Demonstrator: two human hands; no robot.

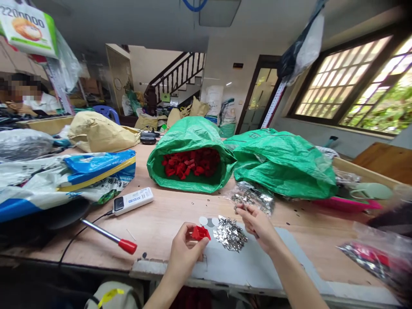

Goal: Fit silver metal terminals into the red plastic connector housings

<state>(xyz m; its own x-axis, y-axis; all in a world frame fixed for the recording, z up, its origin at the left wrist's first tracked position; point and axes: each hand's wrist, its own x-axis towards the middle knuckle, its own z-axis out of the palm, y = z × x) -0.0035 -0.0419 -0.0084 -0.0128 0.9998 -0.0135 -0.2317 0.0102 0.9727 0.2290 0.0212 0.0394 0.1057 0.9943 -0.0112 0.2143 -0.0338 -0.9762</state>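
My left hand (188,246) is closed around a red plastic part (201,233) with a hollow, open top, held low over the table's front edge. Beside it lies a heap of small shiny metal pieces (230,234) on a grey sheet (267,259). Just beyond that heap, my right hand (254,221) pinches something small at its fingertips, perhaps a metal piece; it is too small to make out. Behind the right hand, a clear plastic bag (265,199) holds more small metal pieces.
A green sack (189,128) lies open with many red parts (189,163) inside; another green sack (283,159) is on its right. At left are a white power bank (133,201) with a cable and a red-tipped lever (127,246). A person (35,96) sits far left.
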